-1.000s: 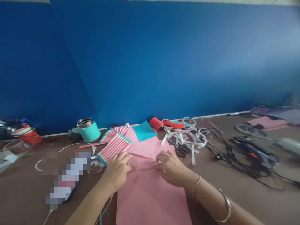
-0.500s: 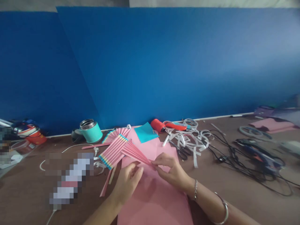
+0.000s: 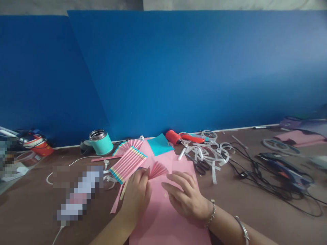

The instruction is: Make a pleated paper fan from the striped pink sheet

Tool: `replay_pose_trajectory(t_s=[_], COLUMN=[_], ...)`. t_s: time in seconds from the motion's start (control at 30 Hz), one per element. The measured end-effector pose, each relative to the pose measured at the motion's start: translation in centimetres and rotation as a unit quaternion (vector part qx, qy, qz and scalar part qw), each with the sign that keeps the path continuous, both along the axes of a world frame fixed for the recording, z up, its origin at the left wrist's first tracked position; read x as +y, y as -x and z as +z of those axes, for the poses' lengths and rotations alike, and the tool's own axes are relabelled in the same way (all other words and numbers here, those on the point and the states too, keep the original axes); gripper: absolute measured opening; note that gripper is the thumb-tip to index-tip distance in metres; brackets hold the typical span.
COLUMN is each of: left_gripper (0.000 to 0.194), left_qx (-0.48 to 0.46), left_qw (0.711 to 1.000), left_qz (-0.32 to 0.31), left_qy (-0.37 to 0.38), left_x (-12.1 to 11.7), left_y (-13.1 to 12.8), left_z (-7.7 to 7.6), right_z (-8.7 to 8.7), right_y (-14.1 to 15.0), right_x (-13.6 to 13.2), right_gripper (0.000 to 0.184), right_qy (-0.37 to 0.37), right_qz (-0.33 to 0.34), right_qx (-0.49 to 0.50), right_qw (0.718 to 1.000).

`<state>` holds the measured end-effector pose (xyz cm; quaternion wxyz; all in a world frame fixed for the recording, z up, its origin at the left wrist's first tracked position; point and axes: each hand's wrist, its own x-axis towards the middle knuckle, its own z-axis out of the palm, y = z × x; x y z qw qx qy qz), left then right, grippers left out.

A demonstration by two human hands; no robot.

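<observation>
Hold the fan (image 3: 157, 170) tight at its thin end and let the folds open evenly. It is over the pink sheet (image 3: 167, 223) on the desk (image 3: 230, 204). The left hand (image 3: 138, 192) pinches the thin end in its grip. The right hand (image 3: 188, 195) has its grip spread, just beside the wide end.

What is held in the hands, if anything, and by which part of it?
The left hand holds a pink, pleated paper fan by its narrow end. The right hand is open beside its spread edge; whether it touches, I cannot tell.
</observation>
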<state>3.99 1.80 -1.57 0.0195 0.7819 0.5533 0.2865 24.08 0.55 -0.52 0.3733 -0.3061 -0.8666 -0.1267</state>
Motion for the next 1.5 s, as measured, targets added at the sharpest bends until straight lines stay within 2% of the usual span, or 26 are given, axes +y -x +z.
replay_pose_trajectory(t_s=[0.03,0.1,0.17,0.33,0.43,0.6,0.83,1.03,1.2,1.37,1.5], left_gripper=[0.037,0.042,0.042,0.039,0.033,0.039,0.021,0.020,0.018,0.021,0.023], left_qx=[0.045,0.115,0.163,0.219,0.239,0.288,0.230,0.196,0.209,0.235,0.244], left_qw=[0.999,0.993,0.986,0.967,0.961,0.949,0.958,0.967,0.965,0.962,0.959], left_qz=[-0.002,-0.007,-0.029,-0.117,-0.120,-0.110,-0.123,-0.126,-0.132,-0.109,-0.101], left_qy=[-0.009,0.003,0.024,0.059,0.078,0.071,0.123,0.099,0.083,0.081,0.100], left_x=[0.0,0.0,0.0,0.0,-0.2,-0.4,0.5,0.7,0.6,0.4,0.3], left_y=[0.0,-0.1,-0.3,-0.3,-0.2,0.6,1.6,2.0,2.1,2.1,2.2], left_z=[0.1,0.1,0.1,0.4,0.9,1.0,1.4,2.1,2.0,2.2,2.4], right_z=[-0.1,-0.1,0.0,-0.5,-1.0,-1.3,-0.8,-0.3,0.0,0.0,-0.1], right_y=[0.0,0.1,0.2,-0.3,-0.8,-1.3,-1.8,-2.4,-2.5,-2.3,-2.3], right_x=[-0.1,0.0,0.4,2.0,2.5,2.7,2.7,2.9,3.0,3.0,3.1], right_gripper=[0.041,0.042,0.040,0.020,0.018,0.014,0.016,0.022,0.022,0.020,0.019], right_qy=[-0.024,-0.023,0.021,0.116,0.140,0.211,0.283,0.332,0.346,0.350,0.351], right_qz=[-0.013,-0.027,-0.034,-0.041,-0.052,-0.051,-0.047,-0.032,-0.034,-0.036,-0.038], right_qx=[-0.006,-0.039,-0.076,-0.123,-0.166,-0.178,-0.157,-0.137,-0.132,-0.124,-0.101], right_qw=[1.000,0.999,0.996,0.985,0.975,0.960,0.945,0.933,0.928,0.928,0.930])
